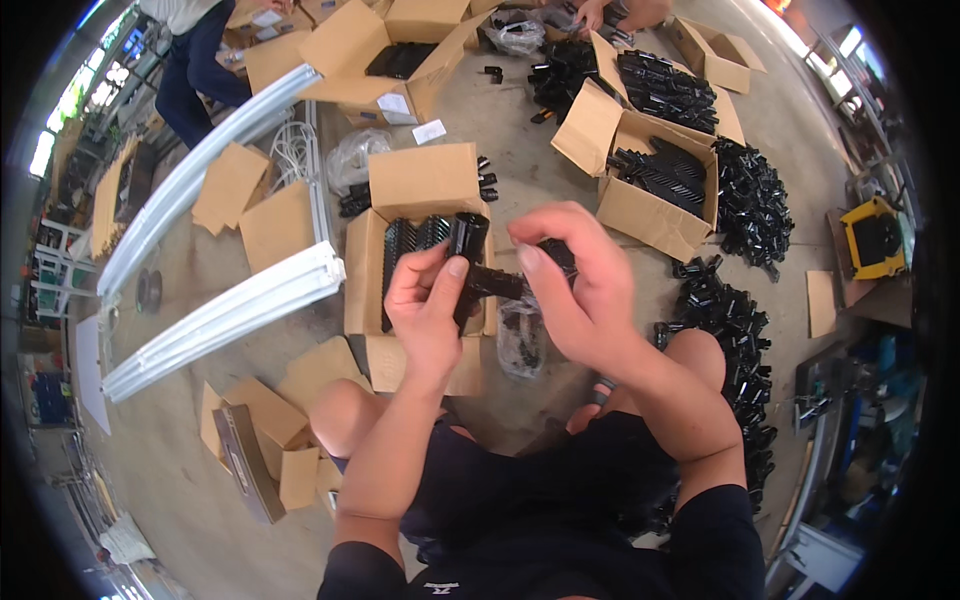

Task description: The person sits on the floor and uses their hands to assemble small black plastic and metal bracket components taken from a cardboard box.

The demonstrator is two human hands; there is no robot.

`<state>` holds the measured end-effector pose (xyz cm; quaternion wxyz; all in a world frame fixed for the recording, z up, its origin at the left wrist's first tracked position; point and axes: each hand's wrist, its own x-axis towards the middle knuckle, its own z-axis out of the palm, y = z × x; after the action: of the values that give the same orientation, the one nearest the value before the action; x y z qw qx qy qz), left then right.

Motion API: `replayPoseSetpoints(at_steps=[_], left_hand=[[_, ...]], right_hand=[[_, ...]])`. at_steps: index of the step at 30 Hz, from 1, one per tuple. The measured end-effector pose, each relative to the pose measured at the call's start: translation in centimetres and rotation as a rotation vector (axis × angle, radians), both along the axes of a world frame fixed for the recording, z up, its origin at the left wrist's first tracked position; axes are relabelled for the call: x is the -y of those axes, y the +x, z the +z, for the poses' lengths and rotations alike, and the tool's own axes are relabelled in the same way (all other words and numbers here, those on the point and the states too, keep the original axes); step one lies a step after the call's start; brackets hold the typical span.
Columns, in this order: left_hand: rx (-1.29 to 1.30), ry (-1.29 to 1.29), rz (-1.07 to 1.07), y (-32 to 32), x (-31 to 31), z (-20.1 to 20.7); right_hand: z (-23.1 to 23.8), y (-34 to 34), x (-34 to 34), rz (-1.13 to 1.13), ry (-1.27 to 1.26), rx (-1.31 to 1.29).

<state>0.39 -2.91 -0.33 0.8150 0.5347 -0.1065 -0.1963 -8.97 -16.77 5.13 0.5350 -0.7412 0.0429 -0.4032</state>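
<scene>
Person's left hand [428,300] clasps a black fitting [469,236] above an open carton [425,180]. Right hand [590,285] hovers just right, its grip impossible to tell.

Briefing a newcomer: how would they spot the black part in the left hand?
Find the open cardboard box at centre, packed with black pieces. Over it, the left hand holds a black tubular piece with a branch jutting right. Unlike its boxed neighbours, it is held up.

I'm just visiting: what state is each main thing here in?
Black tubular part: gripped
Left hand: closed around that part
Right hand: fingers curled, grip unclear
Middle cardboard box: open, holding black parts
Right cardboard box: open, holding black parts
Front clear plastic bag: crumpled
White rails: bundled
</scene>
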Motion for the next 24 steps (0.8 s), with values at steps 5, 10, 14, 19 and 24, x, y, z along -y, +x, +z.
replayPoseSetpoints(at_steps=[5, 10, 14, 19, 24], left_hand=[[-0.032, 0.037, -0.016, 0.7, 0.4, -0.6], [-0.001, -0.054, -0.049, 0.7, 0.8, -0.7], [-0.041, -0.096, -0.022, 1.0, 0.2, -1.2], [-0.055, -0.032, 0.043, 0.8, -0.8, -0.7], [0.008, -0.050, -0.022, 0.2, 0.5, -0.9]], right_hand=[[6.5, -4.5, -0.4, 0.289, -0.454, 0.102], [8.7, -5.9, -3.4, 0.352, -0.734, 0.035], [8.8, -5.6, -3.8, 0.244, -0.806, 0.014], [3.5, -2.0, -1.3, -0.002, -0.456, -0.175], [-4.2, 0.8, 2.4, 0.172, 0.322, -0.430]])
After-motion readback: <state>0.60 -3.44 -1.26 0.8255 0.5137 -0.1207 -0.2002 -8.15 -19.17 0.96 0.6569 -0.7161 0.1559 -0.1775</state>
